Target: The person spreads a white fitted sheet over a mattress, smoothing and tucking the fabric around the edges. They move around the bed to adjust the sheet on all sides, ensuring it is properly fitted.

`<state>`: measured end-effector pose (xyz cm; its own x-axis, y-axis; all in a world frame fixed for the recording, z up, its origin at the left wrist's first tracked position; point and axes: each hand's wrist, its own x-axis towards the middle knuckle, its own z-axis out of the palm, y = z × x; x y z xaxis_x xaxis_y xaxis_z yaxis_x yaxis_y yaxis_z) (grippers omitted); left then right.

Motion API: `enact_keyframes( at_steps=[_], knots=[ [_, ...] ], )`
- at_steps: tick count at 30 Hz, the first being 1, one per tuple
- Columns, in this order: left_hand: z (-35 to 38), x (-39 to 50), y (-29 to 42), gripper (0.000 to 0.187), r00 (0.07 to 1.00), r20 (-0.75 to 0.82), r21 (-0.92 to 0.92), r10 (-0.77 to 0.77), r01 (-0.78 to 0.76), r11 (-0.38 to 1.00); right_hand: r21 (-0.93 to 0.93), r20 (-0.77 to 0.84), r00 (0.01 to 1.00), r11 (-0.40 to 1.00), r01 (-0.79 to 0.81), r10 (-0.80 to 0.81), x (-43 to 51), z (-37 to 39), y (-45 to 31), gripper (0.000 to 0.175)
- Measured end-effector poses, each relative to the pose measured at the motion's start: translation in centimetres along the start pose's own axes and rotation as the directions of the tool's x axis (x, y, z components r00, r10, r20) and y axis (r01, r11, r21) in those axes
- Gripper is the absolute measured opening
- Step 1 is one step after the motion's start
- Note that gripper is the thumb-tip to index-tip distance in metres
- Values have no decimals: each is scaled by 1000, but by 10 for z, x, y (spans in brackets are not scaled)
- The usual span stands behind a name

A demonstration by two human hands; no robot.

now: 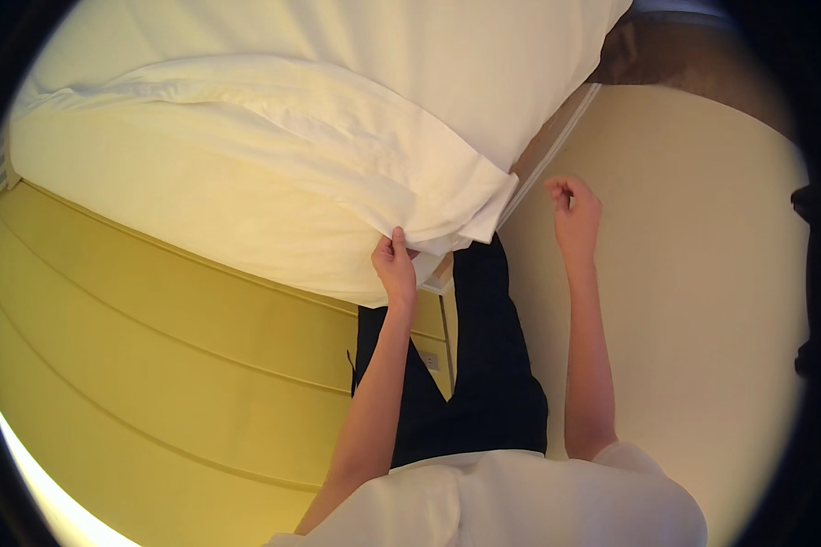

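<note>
White fabric, apparently a bed sheet [383,143], is spread over a mattress [198,198], with a loose folded part lying in a long curve across it. My left hand [395,263] pinches the edge of this sheet near the mattress corner, thumb on top. Just right of that hand, a squared flap of the sheet [492,212] juts out past the corner. My right hand [575,198] is raised to the right of the flap, apart from the fabric, its fingers curled with nothing seen in them.
A yellowish panelled wall [178,273] runs along the left side of the mattress. Beside the right arm is a plain beige surface [691,273]. Brown material [670,55] shows at the upper right. A wall socket [429,360] is visible between my dark-trousered legs.
</note>
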<state>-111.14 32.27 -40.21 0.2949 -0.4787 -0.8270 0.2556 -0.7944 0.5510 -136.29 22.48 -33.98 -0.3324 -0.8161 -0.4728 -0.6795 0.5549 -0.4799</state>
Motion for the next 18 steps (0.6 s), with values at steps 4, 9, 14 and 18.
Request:
enact_keyframes(
  at_steps=[4, 9, 14, 18],
  knots=[
    [6, 2, -6, 32, 1000, -29, -49, -8, 7, 999, 358, 188, 980, 925, -126, 60, 14, 55, 16, 32],
    [-4, 5, -32, 32, 998, 65, -111, -21, 29, 993, 304, 198, 971, 933, -194, 138, -17, 121, -8, 74],
    [-3, 11, -63, 31, 992, 7, -92, -123, 124, 988, 107, 20, 998, 992, -65, 63, -13, 155, -23, 62],
    [-20, 24, -66, 34, 994, -109, 190, 17, 4, 982, 130, 118, 992, 991, 36, -51, 7, 154, -5, 34]
  ],
)
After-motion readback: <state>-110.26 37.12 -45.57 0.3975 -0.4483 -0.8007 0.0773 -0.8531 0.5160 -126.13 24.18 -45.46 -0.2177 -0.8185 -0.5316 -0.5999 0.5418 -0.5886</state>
